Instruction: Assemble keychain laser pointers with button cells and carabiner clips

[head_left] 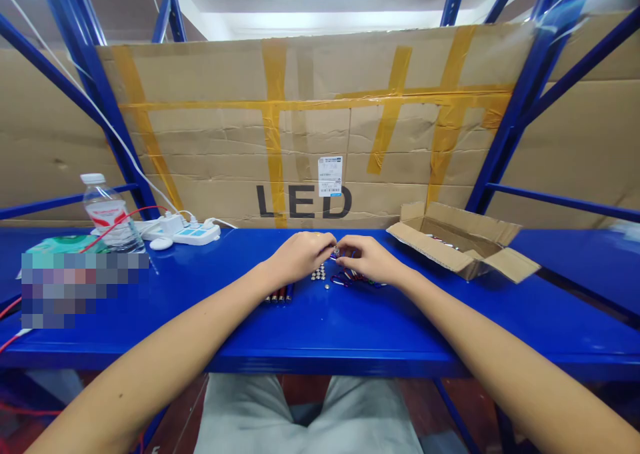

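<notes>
My left hand [304, 253] and my right hand [369, 259] meet fingertip to fingertip above the blue table [310, 334]. Pinched in my right fingers is a small shiny metal piece [337, 251], too small to name. The left fingers are closed beside it; what they grip is hidden. Below the hands lie several small round silver pieces [319, 275], with a single one [327, 287] nearer me. Several dark tubes with metal ends [281, 298] lie side by side under my left wrist. Coloured carabiner-like clips [341, 281] are spread under my right hand.
An open cardboard box [450, 244] with small items inside stands at the right. On the left are a water bottle [111, 217], a white power strip [187, 233] and a green packet [65, 245]. A large cardboard panel [220, 147] rises behind the table.
</notes>
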{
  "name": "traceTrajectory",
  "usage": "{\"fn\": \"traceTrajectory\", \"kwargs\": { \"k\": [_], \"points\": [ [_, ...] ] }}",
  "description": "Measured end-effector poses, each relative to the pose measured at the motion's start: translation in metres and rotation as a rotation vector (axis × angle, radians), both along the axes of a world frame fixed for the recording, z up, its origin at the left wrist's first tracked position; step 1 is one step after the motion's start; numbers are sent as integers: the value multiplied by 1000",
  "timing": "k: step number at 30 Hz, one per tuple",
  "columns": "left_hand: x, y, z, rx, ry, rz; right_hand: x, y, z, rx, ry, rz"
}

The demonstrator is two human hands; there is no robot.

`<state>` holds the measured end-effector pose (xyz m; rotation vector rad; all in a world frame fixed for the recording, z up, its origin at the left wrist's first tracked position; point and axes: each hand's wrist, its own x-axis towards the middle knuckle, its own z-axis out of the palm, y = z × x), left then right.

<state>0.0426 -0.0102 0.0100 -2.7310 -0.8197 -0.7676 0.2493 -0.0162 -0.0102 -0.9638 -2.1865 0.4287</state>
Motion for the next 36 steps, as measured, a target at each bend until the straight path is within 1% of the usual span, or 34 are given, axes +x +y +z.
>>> {"fn": "traceTrajectory", "kwargs": {
  "k": [3,6,8,10,12,15,17,20,23,29,33,36],
  "points": [
    [1,3,-7,-6,-3,-64,0,1,-1,-43,57,13],
    [2,3,-9,2,-9,-103,1,1,0,-78,102,22],
    [2,1,-7,10,-27,-87,1,1,1,-75,106,17],
    [1,-3,-2,14,-34,-38,2,2,1,-47,88,-2],
    [0,-8,4,-6,19,-1,3,3,2,-3,50,-23],
    [-3,-15,11,-84,211,-36,7,6,2,49,-3,-41],
    [-4,-18,13,-138,320,-70,10,7,2,71,-24,-58],
    [-3,-21,10,-185,408,-66,12,7,2,84,-45,-75],
    [-1,-22,6,-200,475,-32,11,7,1,91,-52,-54],
    [2,-22,6,-267,527,-15,8,5,0,80,-70,-18],
    [2,-22,10,-423,514,17,7,3,1,67,-73,-18],
    [1,-22,11,-516,494,2,6,2,1,45,-70,-22]
  ]
}}
